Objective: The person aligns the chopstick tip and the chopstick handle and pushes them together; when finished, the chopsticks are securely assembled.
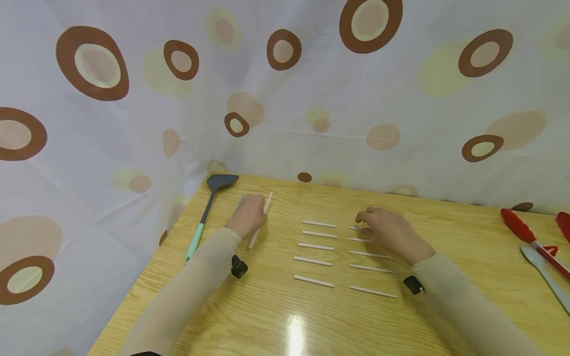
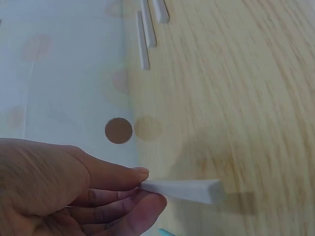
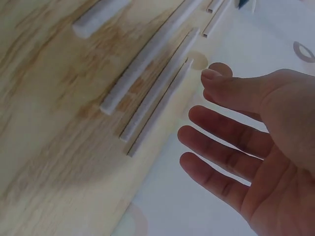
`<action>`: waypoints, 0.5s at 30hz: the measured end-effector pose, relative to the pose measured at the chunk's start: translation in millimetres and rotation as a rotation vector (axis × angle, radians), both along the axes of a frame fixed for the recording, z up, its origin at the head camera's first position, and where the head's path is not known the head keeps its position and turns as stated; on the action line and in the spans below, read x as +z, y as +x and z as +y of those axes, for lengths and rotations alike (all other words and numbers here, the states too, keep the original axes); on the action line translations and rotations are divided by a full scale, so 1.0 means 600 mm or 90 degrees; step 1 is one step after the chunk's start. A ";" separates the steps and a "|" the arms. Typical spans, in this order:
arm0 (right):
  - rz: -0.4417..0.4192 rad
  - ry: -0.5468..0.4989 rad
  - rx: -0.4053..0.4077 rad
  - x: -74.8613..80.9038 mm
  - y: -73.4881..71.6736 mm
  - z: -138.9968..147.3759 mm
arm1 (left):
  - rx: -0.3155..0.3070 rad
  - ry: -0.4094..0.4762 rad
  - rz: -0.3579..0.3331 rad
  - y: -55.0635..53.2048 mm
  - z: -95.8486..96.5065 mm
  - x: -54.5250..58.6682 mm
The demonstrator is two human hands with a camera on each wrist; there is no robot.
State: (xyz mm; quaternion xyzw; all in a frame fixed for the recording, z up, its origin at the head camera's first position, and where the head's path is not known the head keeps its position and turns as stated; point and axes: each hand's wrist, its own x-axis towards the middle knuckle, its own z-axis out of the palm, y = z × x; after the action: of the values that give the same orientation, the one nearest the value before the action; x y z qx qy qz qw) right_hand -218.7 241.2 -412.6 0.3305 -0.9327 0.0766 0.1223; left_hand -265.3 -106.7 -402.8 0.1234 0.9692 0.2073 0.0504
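Observation:
My left hand (image 1: 249,216) pinches a white square-sided stick (image 2: 189,190) between thumb and fingers, as the left wrist view shows. In the head view this stick slants beneath the hand near the table's left side. A thin blue stick-like thing (image 1: 239,201) lies just left of that hand, partly hidden by it. Over the far end of the right column of white sticks (image 1: 373,291), my right hand (image 1: 394,235) hovers with relaxed, spread fingers and holds nothing. It covers parts of the farthest sticks. A second column of white sticks (image 1: 313,281) lies to its left, roughly parallel.
A dark spatula (image 1: 194,242) with a mint handle lies along the left table edge. On the right are red-tipped tongs (image 1: 517,226) and a grey spoon (image 1: 541,262); another red piece (image 1: 563,225) is cut off by the frame. A patterned curtain (image 1: 276,153) borders the wooden table (image 1: 249,316).

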 end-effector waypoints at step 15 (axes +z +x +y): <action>-0.048 0.009 -0.025 -0.022 -0.006 0.003 | 0.023 -0.032 -0.010 -0.010 -0.017 -0.016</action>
State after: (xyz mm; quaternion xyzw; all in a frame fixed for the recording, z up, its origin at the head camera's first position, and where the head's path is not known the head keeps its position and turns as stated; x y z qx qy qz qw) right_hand -222.3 243.2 -426.0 0.3097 -0.9435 0.0800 0.0863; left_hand -271.1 -116.9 -412.5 0.1026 0.9758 0.1845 0.0576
